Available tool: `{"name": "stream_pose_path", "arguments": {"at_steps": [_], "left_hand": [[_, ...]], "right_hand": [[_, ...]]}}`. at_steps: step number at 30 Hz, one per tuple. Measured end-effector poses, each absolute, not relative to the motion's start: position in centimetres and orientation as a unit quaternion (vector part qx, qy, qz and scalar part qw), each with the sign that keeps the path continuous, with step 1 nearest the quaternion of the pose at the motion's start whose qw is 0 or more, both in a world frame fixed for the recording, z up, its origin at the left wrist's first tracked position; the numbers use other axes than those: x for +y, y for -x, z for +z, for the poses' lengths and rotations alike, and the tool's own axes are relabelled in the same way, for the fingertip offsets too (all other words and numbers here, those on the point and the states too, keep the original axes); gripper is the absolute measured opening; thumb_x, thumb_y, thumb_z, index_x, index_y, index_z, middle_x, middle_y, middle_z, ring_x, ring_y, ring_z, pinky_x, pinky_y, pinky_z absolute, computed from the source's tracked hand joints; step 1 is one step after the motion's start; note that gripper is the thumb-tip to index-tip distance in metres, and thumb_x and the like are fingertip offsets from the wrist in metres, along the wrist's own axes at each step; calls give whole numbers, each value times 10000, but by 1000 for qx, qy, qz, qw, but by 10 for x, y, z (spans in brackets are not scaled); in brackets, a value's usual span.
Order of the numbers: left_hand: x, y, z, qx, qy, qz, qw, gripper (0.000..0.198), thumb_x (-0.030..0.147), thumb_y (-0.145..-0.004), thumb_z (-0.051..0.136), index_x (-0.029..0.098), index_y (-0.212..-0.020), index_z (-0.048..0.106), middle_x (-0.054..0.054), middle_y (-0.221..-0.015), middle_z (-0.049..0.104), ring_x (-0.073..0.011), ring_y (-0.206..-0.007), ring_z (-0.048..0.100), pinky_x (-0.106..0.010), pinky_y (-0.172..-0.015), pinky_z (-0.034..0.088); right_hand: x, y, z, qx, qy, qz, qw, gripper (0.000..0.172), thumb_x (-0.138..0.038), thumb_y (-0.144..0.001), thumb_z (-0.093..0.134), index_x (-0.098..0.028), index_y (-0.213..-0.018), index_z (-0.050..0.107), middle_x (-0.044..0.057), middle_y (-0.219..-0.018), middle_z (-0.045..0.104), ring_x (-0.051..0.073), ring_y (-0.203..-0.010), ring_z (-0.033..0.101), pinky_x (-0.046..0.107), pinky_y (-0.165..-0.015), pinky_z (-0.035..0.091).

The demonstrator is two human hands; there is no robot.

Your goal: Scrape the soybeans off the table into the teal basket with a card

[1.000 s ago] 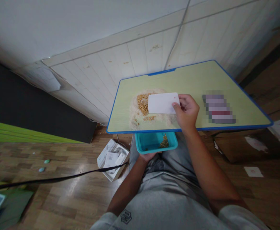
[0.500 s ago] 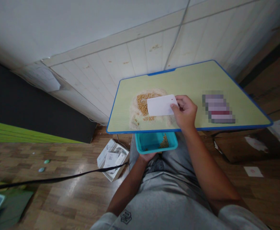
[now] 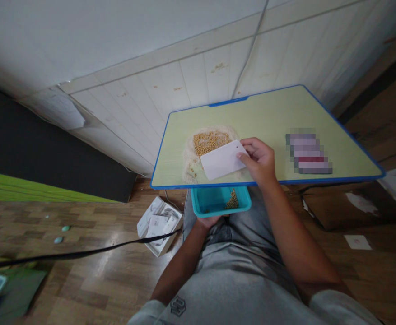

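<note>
Pale panelled wall (image 3: pixel 157 99) stands behind a green table (image 3: pixel 268 113) with blue edging. Leftmost, an open white box (image 3: pixel 169 243) sits on the floor (image 3: pixel 113 280), beyond the table's near left corner. Pale grains (image 3: pixel 188 158) cover part of the table's left half, around a heap of yellow beans (image 3: pixel 207 142). Below the near edge, the left hand (image 3: pixel 210 221) supports a turquoise tub (image 3: pixel 213 198) containing some beans; its fingers are hidden, closure cannot be told. Right hand (image 3: pixel 259 159) pinches a tilted white card (image 3: pixel 223 161) between beans and near edge. Nearer the right edge lies a pixelated flat item (image 3: pixel 309 153).
</note>
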State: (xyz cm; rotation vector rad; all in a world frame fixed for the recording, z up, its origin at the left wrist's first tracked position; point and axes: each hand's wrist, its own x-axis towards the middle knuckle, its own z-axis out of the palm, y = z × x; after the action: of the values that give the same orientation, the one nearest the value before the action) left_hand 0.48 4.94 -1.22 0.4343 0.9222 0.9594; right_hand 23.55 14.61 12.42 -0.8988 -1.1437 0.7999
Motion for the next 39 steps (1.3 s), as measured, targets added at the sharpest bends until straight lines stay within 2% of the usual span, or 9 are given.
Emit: {"name": "stream_pose_path", "arguments": {"at_steps": [4,7,10,14,18,23,26,33,39], "left_hand": [[50,-4,-7,438,-203,421,768,909,773,-1198,275,324,-1846,728,-83,-1973,712,-463,-1901,560,-734,-1519,530],[49,-3,-9,442,-185,419,771,918,812,-1192,289,342,-1870,692,-63,-2002,681,-430,-1919,552,-691,-1496,580],[49,-3,-15,423,-173,443,771,987,978,-1077,524,377,-1833,727,-78,-1982,697,-476,-1893,584,-764,-1475,608],[47,-2,-19,399,-165,476,766,1025,1020,-930,767,389,-1736,827,-93,-1900,770,-526,-1875,595,-810,-1487,593],[47,-2,-19,414,-166,466,765,1004,1029,-960,720,395,-1733,815,-72,-1966,708,-509,-1897,578,-771,-1476,619],[48,-2,-22,392,-151,470,776,1000,1026,-958,732,392,-1727,815,-89,-1981,689,-537,-1869,602,-861,-1456,603],[49,-2,-23,394,-159,474,771,956,1006,-981,720,388,-1703,824,-83,-1975,695,-511,-1866,612,-836,-1493,576],[48,-4,-23,412,-125,472,769,891,972,-993,669,373,-1623,868,-97,-1853,810,-514,-1822,651,-801,-1422,646],[46,-2,-23,407,-126,459,780,973,1010,-950,709,392,-1693,820,-112,-1961,708,-542,-1840,625,-855,-1395,647]], "right_hand": [[145,-235,126,-518,401,380,653,374,-534,-790,994,-275,-1013,842,23,-898,896,253,-783,812,301,-635,555],[146,-234,125,-502,413,357,671,302,-467,-783,925,-279,-1004,841,20,-893,895,257,-782,814,310,-642,571],[150,-235,121,-481,435,305,697,260,-414,-772,859,-288,-998,834,13,-899,899,267,-779,819,323,-644,590],[156,-237,117,-458,461,218,728,191,-381,-813,782,-299,-981,822,21,-903,890,281,-799,833,350,-665,626],[157,-241,115,-460,464,200,730,175,-391,-868,799,-305,-1019,820,29,-934,899,288,-839,852,366,-709,664],[155,-239,113,-503,446,243,699,218,-445,-886,815,-302,-1049,840,24,-924,899,283,-808,844,354,-670,645],[156,-237,110,-510,444,247,694,225,-437,-890,796,-294,-1056,843,29,-931,899,287,-805,846,360,-677,649],[163,-239,104,-451,498,114,732,154,-350,-993,731,-304,-1117,810,45,-1034,879,309,-979,872,417,-859,726],[166,-241,100,-443,478,117,749,163,-413,-1057,771,-307,-1170,819,55,-1081,899,299,-985,886,418,-865,741]]}}
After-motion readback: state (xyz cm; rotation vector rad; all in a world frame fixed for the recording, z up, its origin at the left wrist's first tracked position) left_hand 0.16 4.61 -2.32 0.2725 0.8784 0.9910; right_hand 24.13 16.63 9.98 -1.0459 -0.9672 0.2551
